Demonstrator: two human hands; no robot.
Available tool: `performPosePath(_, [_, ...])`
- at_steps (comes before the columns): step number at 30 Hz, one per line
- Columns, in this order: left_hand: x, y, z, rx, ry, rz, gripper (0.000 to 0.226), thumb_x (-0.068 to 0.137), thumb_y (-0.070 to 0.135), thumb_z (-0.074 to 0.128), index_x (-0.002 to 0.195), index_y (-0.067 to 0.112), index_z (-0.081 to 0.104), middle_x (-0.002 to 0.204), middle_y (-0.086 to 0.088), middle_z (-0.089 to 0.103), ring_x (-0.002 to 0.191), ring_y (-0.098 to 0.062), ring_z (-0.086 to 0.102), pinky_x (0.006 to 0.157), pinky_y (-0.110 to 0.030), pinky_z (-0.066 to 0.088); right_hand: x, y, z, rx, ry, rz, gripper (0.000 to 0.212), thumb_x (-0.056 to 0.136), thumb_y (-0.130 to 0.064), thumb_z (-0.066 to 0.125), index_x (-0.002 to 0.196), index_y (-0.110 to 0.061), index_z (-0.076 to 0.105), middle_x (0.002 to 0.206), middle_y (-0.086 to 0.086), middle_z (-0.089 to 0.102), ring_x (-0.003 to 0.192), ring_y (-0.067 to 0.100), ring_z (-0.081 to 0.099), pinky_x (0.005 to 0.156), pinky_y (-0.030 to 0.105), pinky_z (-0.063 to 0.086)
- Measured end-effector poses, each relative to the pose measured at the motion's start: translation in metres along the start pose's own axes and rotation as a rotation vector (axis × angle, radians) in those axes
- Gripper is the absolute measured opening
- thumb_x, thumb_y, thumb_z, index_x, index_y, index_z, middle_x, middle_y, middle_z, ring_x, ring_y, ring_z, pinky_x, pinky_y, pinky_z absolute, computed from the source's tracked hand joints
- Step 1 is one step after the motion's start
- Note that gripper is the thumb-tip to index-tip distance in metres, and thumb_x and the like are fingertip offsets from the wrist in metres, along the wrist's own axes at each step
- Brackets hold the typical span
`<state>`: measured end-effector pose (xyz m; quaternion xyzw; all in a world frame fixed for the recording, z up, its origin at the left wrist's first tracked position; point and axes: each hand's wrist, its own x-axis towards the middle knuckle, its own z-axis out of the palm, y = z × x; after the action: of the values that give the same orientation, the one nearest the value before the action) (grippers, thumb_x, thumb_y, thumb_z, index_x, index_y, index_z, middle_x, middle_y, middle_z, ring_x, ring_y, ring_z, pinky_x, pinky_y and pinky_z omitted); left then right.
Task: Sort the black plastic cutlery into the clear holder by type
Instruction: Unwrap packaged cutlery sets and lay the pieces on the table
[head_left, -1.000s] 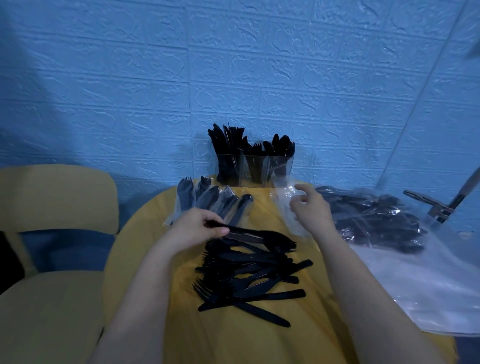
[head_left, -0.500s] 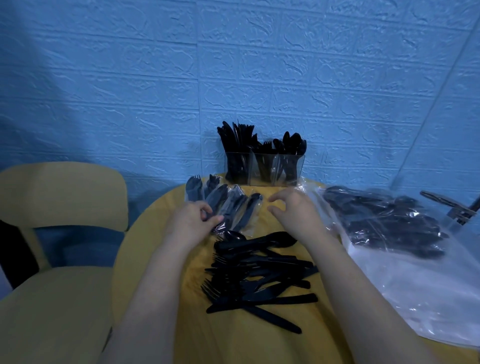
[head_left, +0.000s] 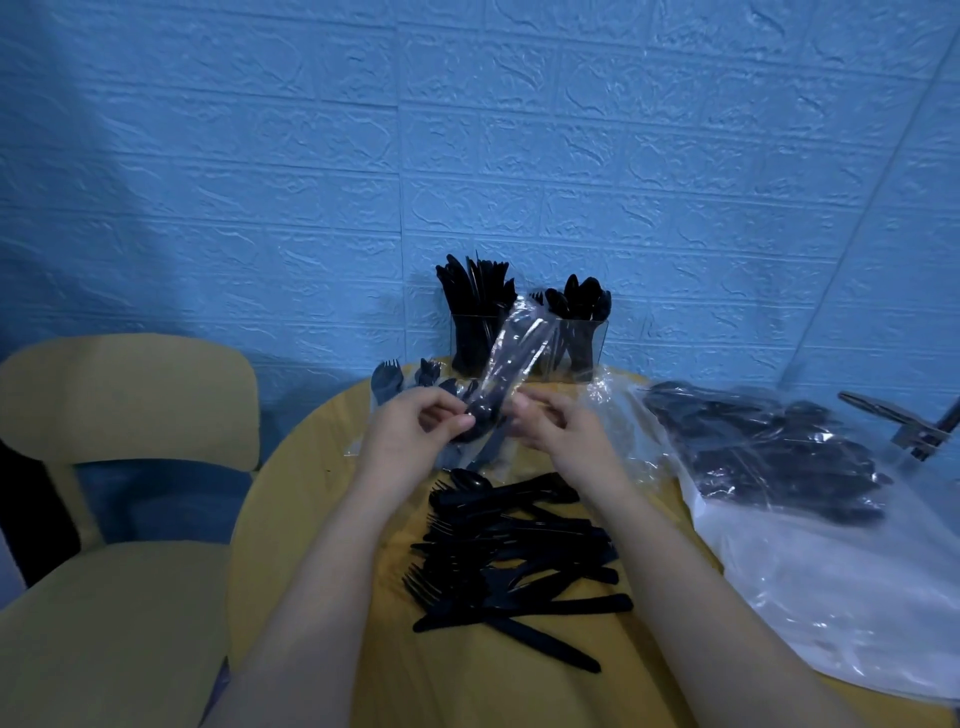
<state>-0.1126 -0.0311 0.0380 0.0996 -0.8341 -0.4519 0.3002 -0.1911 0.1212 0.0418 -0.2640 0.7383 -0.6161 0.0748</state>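
Wrapped packet (head_left: 511, 364) held above the table (head_left: 311, 493), long axis rising from the hands up and away toward the holder (head_left: 582, 345); left hand (head_left: 410, 436) pinches its lower end, thumb and fingers curled; right hand (head_left: 563, 434) touches the same end, grip unclear; loose cutlery (head_left: 514, 551) lies nearer, beneath both wrists; unwrapping likely next.

cutlery (head_left: 514, 551): black plastic, matt | wrapper (head_left: 511, 358): clear glossy film | holder (head_left: 587, 343): clear plastic
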Motion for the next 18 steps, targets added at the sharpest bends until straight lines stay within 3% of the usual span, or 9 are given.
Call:
performPosePath(2, [-0.002,0.004,0.004,-0.1,-0.075,0.027,0.021,0.076,0.012,0.076,0.072,0.03,0.065,0.075,0.01,0.066,0.073,-0.006,0.059,0.068,-0.015,0.044,-0.003,-0.009,-0.004,0.269,0.037,-0.017,0.008,0.091,-0.017,0.06,0.098,-0.021,0.061,0.083,-0.001,0.072,0.079,0.012,0.067,0.078,0.027,0.057])
performPosePath(4, [-0.004,0.008,0.006,-0.19,-0.15,0.045,0.017,0.073,0.015,0.078,0.072,0.027,0.066,0.072,0.011,0.066,0.073,-0.008,0.061,0.071,-0.024,0.048,-0.004,-0.013,-0.01,0.351,0.052,-0.054,0.008,0.089,-0.009,0.061,0.096,-0.012,0.063,0.081,0.003,0.071,0.075,0.016,0.066,0.073,0.028,0.058])
performPosePath(6, [-0.007,0.011,0.006,-0.254,-0.206,0.07,0.016,0.068,0.03,0.077,0.079,0.028,0.066,0.073,0.014,0.066,0.075,-0.007,0.062,0.075,-0.026,0.05,-0.005,-0.017,-0.014,0.336,0.063,-0.092,0.007,0.088,-0.008,0.062,0.095,-0.008,0.064,0.085,0.009,0.07,0.078,0.021,0.065,0.071,0.031,0.058])
performPosePath(9, [-0.008,0.016,0.006,-0.354,-0.153,0.077,0.035,0.066,0.044,0.068,0.097,0.032,0.059,0.078,0.014,0.067,0.08,-0.008,0.064,0.077,-0.025,0.051,-0.007,-0.023,-0.021,0.322,0.04,-0.14,0.003,0.09,-0.008,0.06,0.088,-0.008,0.063,0.08,0.009,0.069,0.076,0.022,0.065,0.067,0.028,0.056])
performPosePath(11, [-0.007,0.02,0.005,-0.459,-0.064,0.094,0.037,0.07,0.039,0.065,0.104,0.032,0.054,0.081,0.011,0.068,0.082,-0.009,0.066,0.079,-0.028,0.052,-0.01,-0.027,-0.025,0.309,-0.02,-0.154,0.008,0.091,-0.005,0.057,0.085,-0.006,0.062,0.074,0.006,0.069,0.071,0.021,0.067,0.066,0.027,0.057])
performPosePath(14, [-0.007,0.026,0.002,-0.571,0.01,0.128,0.035,0.077,0.029,0.059,0.11,0.027,0.05,0.091,0.005,0.069,0.078,-0.005,0.067,0.074,-0.02,0.052,-0.014,-0.029,-0.027,0.243,-0.133,-0.149,0.008,0.091,-0.004,0.055,0.089,-0.007,0.062,0.075,0.006,0.07,0.069,0.023,0.069,0.069,0.031,0.058])
performPosePath(18, [-0.009,0.028,-0.002,-0.589,0.009,0.114,0.033,0.079,0.025,0.06,0.112,0.024,0.056,0.102,0.002,0.069,0.081,-0.004,0.068,0.072,-0.019,0.053,-0.017,-0.025,-0.02,0.056,-0.263,-0.152,0.018,0.094,-0.007,0.054,0.095,-0.021,0.065,0.087,-0.003,0.069,0.08,0.011,0.066,0.074,0.024,0.054])
